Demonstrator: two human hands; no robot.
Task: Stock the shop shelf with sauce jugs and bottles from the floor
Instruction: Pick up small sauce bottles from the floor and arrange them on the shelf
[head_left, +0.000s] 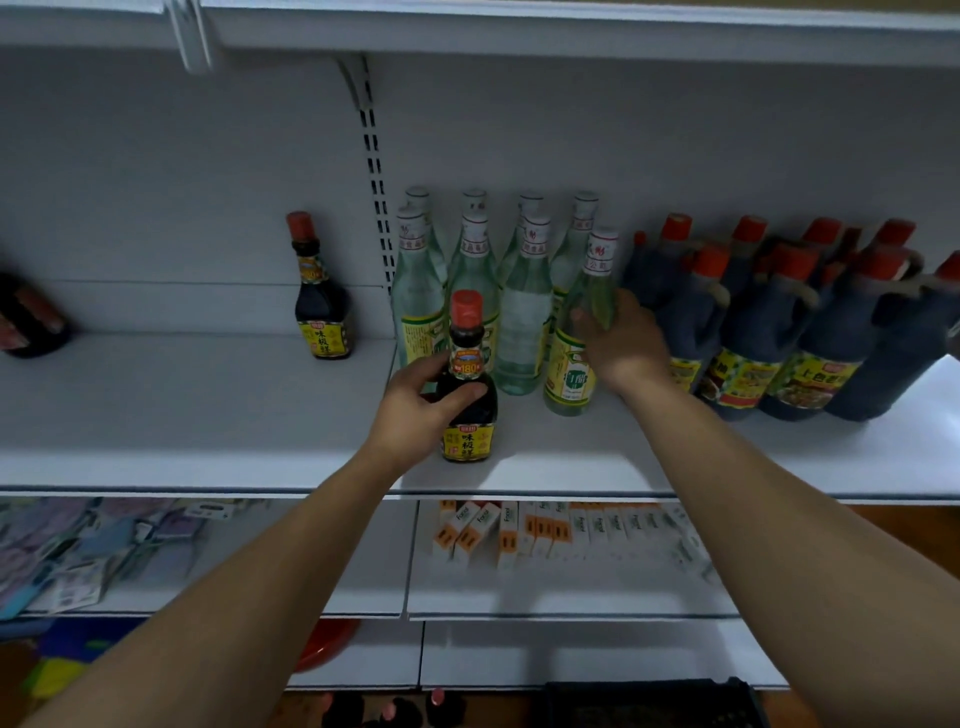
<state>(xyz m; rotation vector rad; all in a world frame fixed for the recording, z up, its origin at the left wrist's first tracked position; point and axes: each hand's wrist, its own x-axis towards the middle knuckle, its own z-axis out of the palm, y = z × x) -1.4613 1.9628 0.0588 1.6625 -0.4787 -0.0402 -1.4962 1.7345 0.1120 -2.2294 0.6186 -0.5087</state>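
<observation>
left hand gripping, right hand gripping

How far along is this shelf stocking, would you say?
Partly done. Already on the shelf: clear bottles, dark jugs on the right, and one dark sauce bottle standing alone. In hand: the left hand grips another dark sauce bottle, and the right hand holds a clear bottle. Left: a few dark bottles seem to wait below.
</observation>
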